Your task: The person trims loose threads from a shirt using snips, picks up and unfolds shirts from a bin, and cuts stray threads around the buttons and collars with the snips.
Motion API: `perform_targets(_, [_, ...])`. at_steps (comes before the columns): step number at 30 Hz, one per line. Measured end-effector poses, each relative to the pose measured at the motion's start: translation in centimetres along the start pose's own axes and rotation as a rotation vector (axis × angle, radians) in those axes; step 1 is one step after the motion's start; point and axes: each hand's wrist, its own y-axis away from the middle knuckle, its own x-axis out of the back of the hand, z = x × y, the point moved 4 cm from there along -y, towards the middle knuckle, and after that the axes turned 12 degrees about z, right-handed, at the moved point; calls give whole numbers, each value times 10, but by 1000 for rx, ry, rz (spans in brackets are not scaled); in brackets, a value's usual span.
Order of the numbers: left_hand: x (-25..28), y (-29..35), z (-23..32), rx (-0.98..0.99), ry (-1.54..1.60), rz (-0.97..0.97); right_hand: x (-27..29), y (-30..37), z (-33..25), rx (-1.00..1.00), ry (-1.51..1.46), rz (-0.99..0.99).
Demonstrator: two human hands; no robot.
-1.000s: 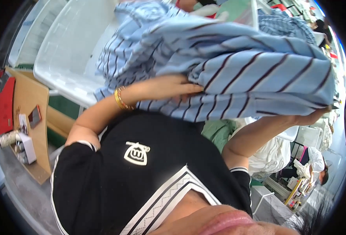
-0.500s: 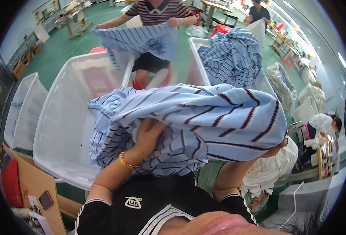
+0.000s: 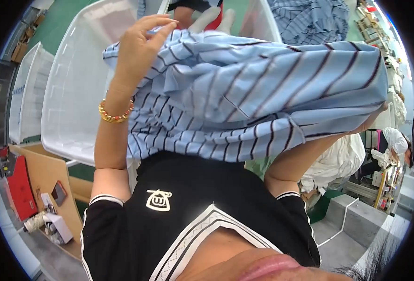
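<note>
A light-blue shirt with dark stripes (image 3: 263, 89) is bunched up in front of my chest, and it fills the middle of the view. My left hand (image 3: 139, 49), with a gold bead bracelet at the wrist, lies against the shirt's upper left edge, fingers curved and apart and not clasping the cloth. My right forearm rises from the lower right under the shirt. Only a sliver of my right hand (image 3: 373, 121) shows at the shirt's right end, where it holds the cloth up.
Two large white plastic bins (image 3: 71, 93) (image 3: 24, 98) stand to the left. More striped garments (image 3: 310, 18) lie at the top right. Another person's hand (image 3: 207, 16) shows at the top. A wooden bench (image 3: 38, 173) with a phone is at the lower left. A person in white (image 3: 399, 145) works at the right.
The view has tilted down and closer. My left hand has come out from under the shirt and now rests on its upper left edge. The shirt stays lifted on my right arm.
</note>
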Motion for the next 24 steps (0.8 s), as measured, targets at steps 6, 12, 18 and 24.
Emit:
perform_targets(6, [-22,74,42,326,238,-254,36,22,15,-183,103,-5])
perform_targets(12, [-10,121,34,470,-43,-818,63,35,21,-318,149,-26])
perform_targets(18, [-37,166,17,707,83,-978,68,39,20,-433,149,-77])
perform_targets(24, [-49,143,42,877,436,-878,77,35,7,-496,140,-118])
